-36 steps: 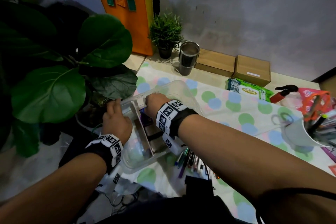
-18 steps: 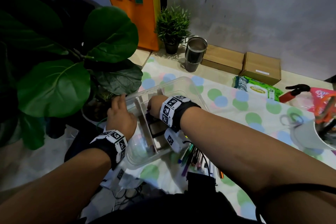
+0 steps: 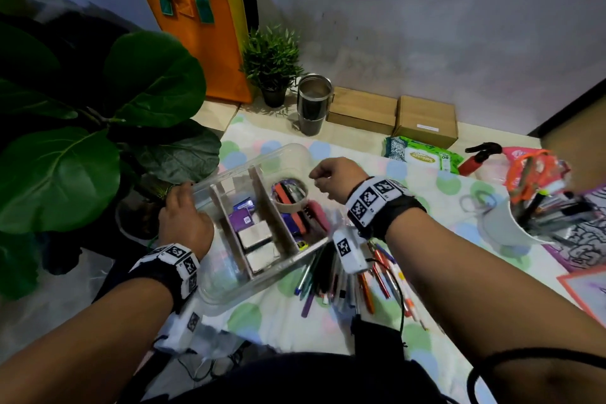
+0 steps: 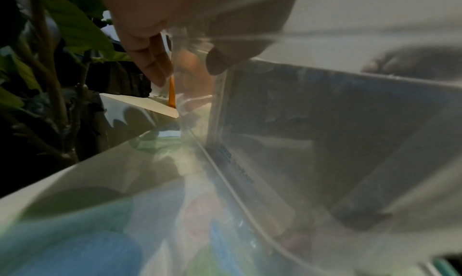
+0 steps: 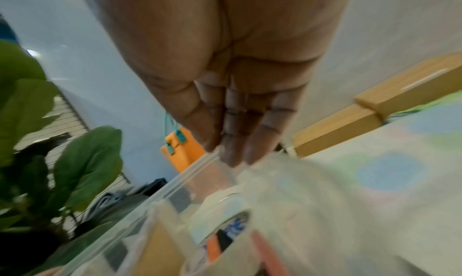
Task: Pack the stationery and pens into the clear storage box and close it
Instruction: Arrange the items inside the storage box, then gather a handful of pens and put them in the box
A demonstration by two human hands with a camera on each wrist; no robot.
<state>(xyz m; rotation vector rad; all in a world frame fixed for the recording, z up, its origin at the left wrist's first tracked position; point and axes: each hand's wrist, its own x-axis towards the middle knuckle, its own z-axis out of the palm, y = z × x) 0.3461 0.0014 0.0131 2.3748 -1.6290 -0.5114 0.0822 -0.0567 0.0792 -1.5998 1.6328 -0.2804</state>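
A: What is lying nearest the person?

B: A loose pile of pens [image 3: 341,275] is lying on the dotted cloth [image 3: 295,328], just beside the near right corner of the clear storage box [image 3: 226,289].

A: And the box itself?

B: It is sitting open on the cloth, split by upright dividers [image 3: 267,207]. Silver blocks [image 3: 257,239] and purple packets [image 3: 244,218] are lying in the middle compartment; a tape roll [image 3: 290,195] with dark and orange pieces inside its ring is sitting in the right one.

A: What is the left hand doing?

B: The left hand [image 3: 183,223] is gripping the box's left wall; in the left wrist view the fingers are running down outside the plastic and the thumb [image 4: 232,56] is pressing the inner side of the rim.

A: And the right?

B: The right hand [image 3: 331,179] is hovering over the far right end of the box, holding nothing. The fingers [image 5: 240,134] are reaching out loosely toward the rim, though motion blur is making it hard to say whether they are touching it.

A: Farther back?

B: A white cup [image 3: 511,223] of pens is standing at the right; a steel tumbler [image 3: 313,102], cardboard boxes [image 3: 393,115] and an orange bag [image 3: 203,39] are standing along the wall.
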